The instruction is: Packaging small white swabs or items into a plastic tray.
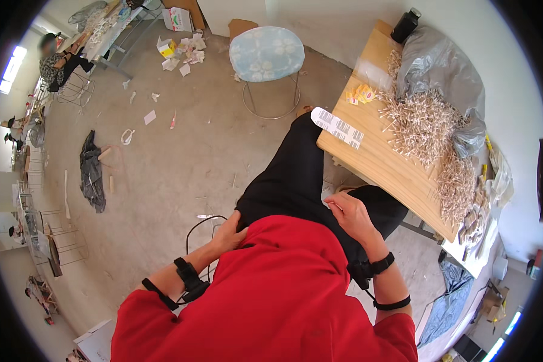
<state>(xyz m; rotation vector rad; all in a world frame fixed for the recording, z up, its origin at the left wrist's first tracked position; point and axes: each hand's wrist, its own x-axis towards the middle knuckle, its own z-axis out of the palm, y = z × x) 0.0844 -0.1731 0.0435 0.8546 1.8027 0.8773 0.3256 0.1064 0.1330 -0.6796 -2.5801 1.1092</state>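
My left hand (228, 234) rests against my hip, where the red shirt (271, 283) meets my black trousers (286, 175). Its fingers are partly hidden by the cloth. Over my lap, my right hand (351, 216) is closed, thumb and fingers drawn together; anything between them is too small to make out. A wooden table (374, 166) stands ahead to the right, bearing a heap of cotton swabs (422, 123). At its near left corner a white strip of printed labels (339, 128) overhangs the edge. Small yellow packets (361, 94) lie farther back.
A grey plastic bag (443, 66) and a black bottle (406, 25) are at the table's far end. Ahead stands a stool with a pale blue cover (266, 54). Paper scraps (193, 48) and a black plastic bag (92, 172) litter the floor. Another person (57, 63) sits far left.
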